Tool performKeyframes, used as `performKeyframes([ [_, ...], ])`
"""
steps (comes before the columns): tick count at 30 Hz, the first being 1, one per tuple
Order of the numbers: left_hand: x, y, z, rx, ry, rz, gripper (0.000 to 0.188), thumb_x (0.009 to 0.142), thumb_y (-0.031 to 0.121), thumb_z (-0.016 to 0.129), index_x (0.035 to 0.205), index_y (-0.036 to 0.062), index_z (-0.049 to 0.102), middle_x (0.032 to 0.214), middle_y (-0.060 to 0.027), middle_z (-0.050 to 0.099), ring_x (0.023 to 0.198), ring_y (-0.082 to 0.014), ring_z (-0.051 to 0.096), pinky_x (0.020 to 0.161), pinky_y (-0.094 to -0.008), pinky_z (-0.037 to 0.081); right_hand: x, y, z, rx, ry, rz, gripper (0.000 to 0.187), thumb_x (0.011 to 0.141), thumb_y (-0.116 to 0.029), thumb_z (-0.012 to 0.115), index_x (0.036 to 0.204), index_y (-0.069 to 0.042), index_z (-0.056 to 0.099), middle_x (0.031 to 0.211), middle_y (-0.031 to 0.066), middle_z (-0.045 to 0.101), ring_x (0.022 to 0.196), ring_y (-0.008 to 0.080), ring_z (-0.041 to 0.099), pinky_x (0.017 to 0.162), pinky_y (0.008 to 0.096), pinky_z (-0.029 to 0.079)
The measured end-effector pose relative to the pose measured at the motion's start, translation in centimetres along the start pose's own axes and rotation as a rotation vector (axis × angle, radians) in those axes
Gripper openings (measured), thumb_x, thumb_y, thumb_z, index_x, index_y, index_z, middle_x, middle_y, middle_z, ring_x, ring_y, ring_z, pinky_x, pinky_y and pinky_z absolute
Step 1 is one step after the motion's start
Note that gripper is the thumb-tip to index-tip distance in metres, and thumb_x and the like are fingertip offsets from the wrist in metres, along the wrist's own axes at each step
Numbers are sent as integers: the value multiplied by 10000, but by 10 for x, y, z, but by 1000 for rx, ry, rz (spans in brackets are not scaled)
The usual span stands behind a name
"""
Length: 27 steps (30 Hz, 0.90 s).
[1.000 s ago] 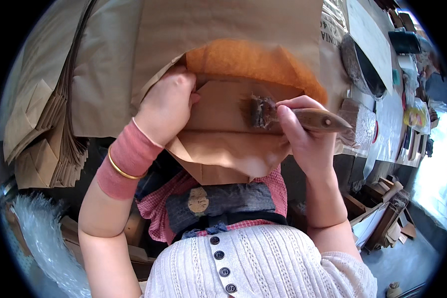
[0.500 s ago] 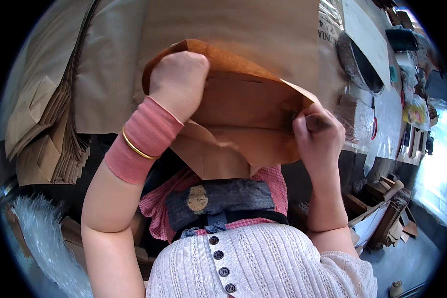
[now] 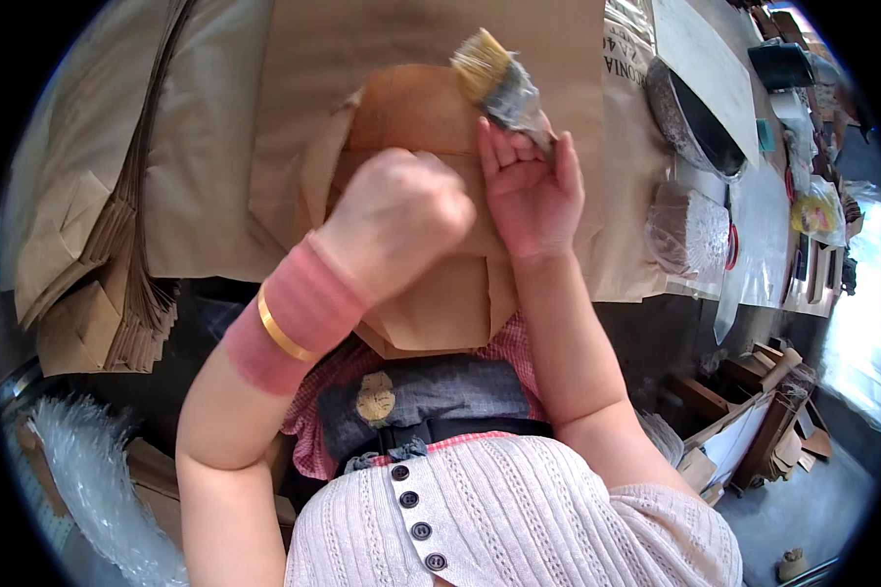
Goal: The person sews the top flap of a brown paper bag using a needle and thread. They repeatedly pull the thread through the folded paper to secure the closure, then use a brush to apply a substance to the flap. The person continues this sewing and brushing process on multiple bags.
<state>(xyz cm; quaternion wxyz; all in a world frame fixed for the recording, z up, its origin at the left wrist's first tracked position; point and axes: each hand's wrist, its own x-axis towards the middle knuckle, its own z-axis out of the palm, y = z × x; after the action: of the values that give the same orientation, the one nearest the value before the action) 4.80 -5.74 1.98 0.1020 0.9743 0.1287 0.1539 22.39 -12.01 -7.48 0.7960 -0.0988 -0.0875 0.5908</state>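
The left hand [image 3: 401, 210], blurred and curled, covers part of a brown paper bag [image 3: 431, 308] at twelve o'clock; whether its grip holds anything, I cannot tell. The right hand [image 3: 533, 191] holds a brush [image 3: 507, 96], bristles [image 3: 482, 64] toward eleven o'clock, handle mostly hidden.

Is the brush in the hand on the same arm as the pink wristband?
No, the right hand holds the brush, while the pink wristband is on the left arm.
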Motion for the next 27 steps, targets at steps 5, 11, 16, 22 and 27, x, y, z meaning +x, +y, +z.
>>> performKeyframes([
  [5, -80, -51, 14, -178, 592, -617, 375, 1037, 222, 453, 1322, -1, 552, 1339, -204, 559, 1231, -340, 544, 1036, -405, 422, 2, -11, -5, 94, -74, 106, 413, 1040, -319, 400, 1278, -26, 567, 1195, 153, 678, 1179, 291, 604, 1167, 473, 312],
  [11, -117, -88, 12, -1336, 675, -672, 539, 1043, 398, 394, 1477, 80, 415, 1478, -149, 468, 1387, -330, 396, 1176, -427, 250, 3, -10, -4, 78, -119, 139, 454, 1044, -326, 385, 1334, -2, 513, 1127, 155, 700, 1167, 293, 610, 1164, 469, 316],
  [16, -81, -52, 56, 366, 79, -523, 649, 961, 352, 512, 1524, 90, 322, 1583, -79, 321, 1453, -243, 298, 1201, -448, 181, 3, -8, -3, 35, -97, 135, 467, 1046, -322, 383, 1352, 15, 487, 1064, 141, 714, 1114, 277, 639, 1157, 468, 328],
  [22, -61, -21, 61, 136, 86, -476, 666, 945, 298, 531, 1531, 80, 300, 1587, -109, 304, 1452, -267, 299, 1201, -458, 178, 6, -16, -10, 92, -229, 220, 440, 1052, -323, 382, 1305, 7, 524, 1195, 162, 654, 1201, 316, 587, 1170, 464, 323],
  [27, -113, -22, 22, 77, -255, -166, 746, 892, 427, 582, 1513, 91, 341, 1574, -149, 306, 1444, -305, 302, 1196, -469, 194, -8, -11, 6, -99, -10, 187, 386, 1058, -281, 394, 1292, -18, 551, 1140, 123, 689, 1083, 227, 647, 1057, 440, 447],
])
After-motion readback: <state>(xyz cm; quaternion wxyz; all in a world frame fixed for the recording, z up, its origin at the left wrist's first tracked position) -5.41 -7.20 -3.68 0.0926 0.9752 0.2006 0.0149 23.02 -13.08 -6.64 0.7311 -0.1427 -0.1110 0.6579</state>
